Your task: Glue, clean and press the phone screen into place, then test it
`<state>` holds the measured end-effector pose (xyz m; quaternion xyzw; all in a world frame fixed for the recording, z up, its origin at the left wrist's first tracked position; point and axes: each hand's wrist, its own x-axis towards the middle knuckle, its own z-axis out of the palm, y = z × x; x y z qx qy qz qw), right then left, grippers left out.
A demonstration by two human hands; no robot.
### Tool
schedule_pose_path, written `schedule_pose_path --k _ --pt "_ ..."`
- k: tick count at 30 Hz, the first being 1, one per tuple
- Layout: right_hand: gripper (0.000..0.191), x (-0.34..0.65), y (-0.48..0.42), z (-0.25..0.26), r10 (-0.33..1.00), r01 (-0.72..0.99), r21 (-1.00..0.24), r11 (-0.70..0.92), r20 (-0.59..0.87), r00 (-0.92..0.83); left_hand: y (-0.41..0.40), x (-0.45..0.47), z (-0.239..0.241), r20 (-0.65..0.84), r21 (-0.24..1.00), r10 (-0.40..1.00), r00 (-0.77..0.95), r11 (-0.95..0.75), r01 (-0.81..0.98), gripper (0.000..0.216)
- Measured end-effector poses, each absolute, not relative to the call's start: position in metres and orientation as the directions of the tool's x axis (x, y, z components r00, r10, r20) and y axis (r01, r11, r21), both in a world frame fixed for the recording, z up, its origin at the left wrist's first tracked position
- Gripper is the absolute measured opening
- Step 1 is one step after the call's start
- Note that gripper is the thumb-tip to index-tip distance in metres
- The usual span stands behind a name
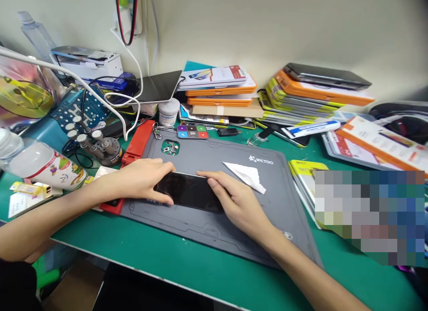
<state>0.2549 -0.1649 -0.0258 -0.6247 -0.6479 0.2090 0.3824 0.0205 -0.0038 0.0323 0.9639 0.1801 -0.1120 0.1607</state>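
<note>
A dark smartphone (188,191) lies black glass up on a grey work mat (200,233) printed with WKTOO. My left hand (147,179) grips its left end, thumb at the near edge and fingers at the far edge. The phone's right end is held by my right hand (236,197), index finger along the far edge and thumb over the glass; the other fingers are hidden. To the right of the phone, a folded white tissue (247,176) rests on the mat. Small metal parts (170,147) sit in a recess at the mat's upper left.
Red holder (138,141) borders the mat's left side. Beyond stand screwdrivers (96,144), a bottle (50,166) and a white tub (169,111). Stacked boxes (220,90) line the wall, with more packages (384,144) at right. A white cable (83,81) hangs across the left.
</note>
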Motion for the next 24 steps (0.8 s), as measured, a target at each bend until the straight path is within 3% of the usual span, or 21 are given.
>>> schedule_pose_path --k 10,18,24 --pt "0.042 0.258 -0.175 -0.026 0.926 0.821 -0.51 0.256 0.372 -0.057 -0.006 0.012 0.018 -0.147 0.264 0.285 0.947 -0.911 0.316 0.057" --pt "0.028 0.265 -0.167 -0.016 0.981 0.628 -0.771 0.108 0.187 0.06 -0.006 0.02 0.021 -0.174 0.291 0.298 0.939 -0.895 0.338 0.05" --pt "0.028 0.272 -0.162 -0.014 0.992 0.527 -0.849 -0.029 0.04 0.12 -0.003 0.022 0.021 -0.209 0.338 0.331 0.92 -0.858 0.386 0.046"
